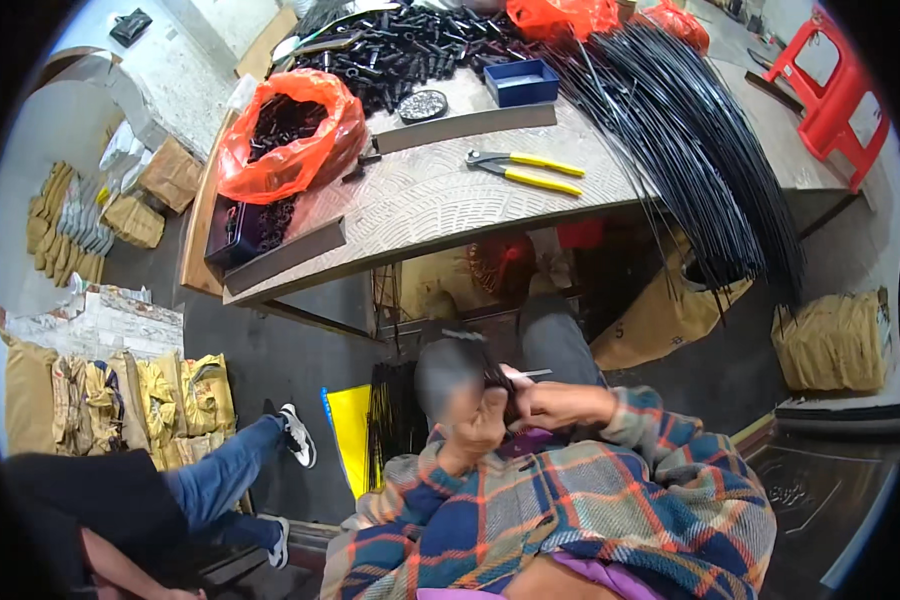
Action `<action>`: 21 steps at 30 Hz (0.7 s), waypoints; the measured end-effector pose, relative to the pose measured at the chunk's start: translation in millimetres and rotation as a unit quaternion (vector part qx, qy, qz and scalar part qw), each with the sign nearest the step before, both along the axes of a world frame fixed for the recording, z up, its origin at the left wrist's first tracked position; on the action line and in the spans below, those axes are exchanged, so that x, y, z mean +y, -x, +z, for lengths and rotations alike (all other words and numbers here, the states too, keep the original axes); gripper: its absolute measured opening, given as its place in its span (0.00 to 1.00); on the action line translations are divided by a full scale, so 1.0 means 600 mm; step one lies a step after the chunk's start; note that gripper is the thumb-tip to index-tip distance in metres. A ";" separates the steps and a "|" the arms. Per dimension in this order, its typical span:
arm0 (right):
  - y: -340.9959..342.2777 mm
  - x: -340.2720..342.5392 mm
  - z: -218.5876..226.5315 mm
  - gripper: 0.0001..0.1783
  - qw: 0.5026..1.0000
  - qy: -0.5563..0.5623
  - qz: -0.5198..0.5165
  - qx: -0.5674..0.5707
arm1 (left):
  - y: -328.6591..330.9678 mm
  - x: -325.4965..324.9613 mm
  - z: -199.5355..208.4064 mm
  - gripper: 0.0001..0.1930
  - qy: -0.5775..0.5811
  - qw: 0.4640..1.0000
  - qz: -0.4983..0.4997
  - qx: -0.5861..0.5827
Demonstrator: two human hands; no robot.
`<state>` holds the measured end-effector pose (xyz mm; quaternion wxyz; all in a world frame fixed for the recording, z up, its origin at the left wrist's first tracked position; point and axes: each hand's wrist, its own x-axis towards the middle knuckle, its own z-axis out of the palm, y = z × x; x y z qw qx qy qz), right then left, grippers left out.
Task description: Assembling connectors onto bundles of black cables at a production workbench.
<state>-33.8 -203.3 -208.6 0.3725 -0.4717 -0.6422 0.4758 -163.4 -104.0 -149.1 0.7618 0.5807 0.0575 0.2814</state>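
Above my lap, my left hand [477, 432] is closed around a bundle of thin black strands [498, 378]. Its fingertips meet those of my right hand [542, 402], which is closed against the same bundle. A thin pale strip [535, 374] sticks out beside the right fingers; what they pinch is hidden. A grey blur covers the area just left of the bundle. Ahead on the table lie pincers [525, 170] with yellow handles, out of both hands.
The table [430, 190] carries a red plastic bag [350, 120] of black parts, a blue box [521, 84], a dish of small metal pieces [423, 106] and long black strands [700, 150] hanging over its edge. A person's leg [215, 480] reaches in at left; a red stool [830, 95] stands at right.
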 end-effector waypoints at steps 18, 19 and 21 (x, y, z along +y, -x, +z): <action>-0.520 0.463 0.258 0.13 0.850 -0.162 -0.430 -0.258 | -0.091 0.094 -0.058 0.10 0.222 0.962 0.070 0.143; -0.546 0.482 0.250 0.15 0.797 -0.147 -0.447 -0.380 | -0.093 0.099 -0.060 0.10 0.230 0.959 0.085 0.142; -0.570 0.518 0.234 0.18 0.725 -0.037 -0.494 -0.479 | -0.092 0.113 -0.064 0.10 0.221 0.956 0.105 0.161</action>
